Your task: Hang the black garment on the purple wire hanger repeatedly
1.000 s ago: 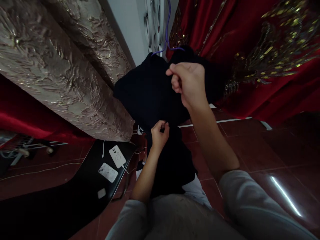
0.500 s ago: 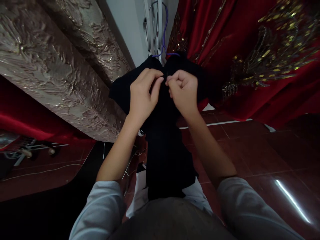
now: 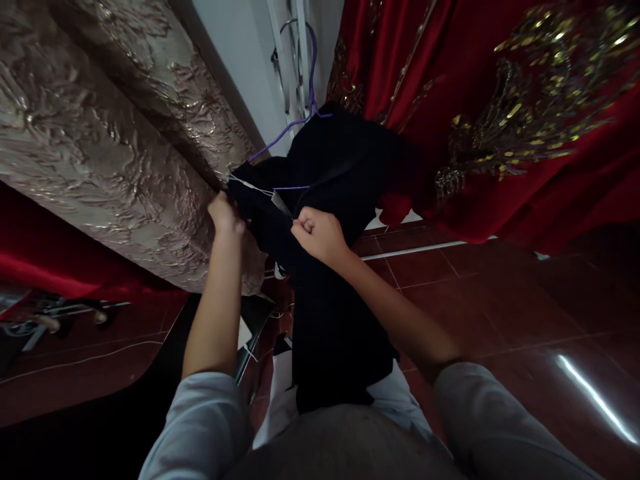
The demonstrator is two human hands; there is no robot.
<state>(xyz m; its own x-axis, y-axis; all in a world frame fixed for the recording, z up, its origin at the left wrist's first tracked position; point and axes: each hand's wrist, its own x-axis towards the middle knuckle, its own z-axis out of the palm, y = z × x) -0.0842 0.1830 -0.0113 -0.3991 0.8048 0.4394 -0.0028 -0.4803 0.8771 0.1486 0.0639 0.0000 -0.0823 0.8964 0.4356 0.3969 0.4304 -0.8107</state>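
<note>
A black garment (image 3: 345, 160) hangs from a purple wire hanger (image 3: 313, 80), its lower part draping down toward my lap. My right hand (image 3: 323, 235) is closed on the front edge of the cloth, below a small pale tag (image 3: 283, 202) on a white string. At the garment's left edge, my left hand (image 3: 226, 215) is curled round the cloth, slightly blurred, its fingertips hidden. The left arm of the hanger shows bare above the pulled-open left side; the right side still covers the hanger.
A white metal rack (image 3: 295, 60) stands behind the hanger. Beige textured fabric (image 3: 125, 153) with metallic thread hangs at left, close to my left hand. Red cloth with gold sequins (image 3: 550, 87) hangs at right. A dark table (image 3: 150, 393) lies lower left, above red floor tiles (image 3: 480, 287).
My hands have parted from the garment's middle. The left went left and down with the garment's left side, baring the hanger arm and a tag; the right moved down and left.
</note>
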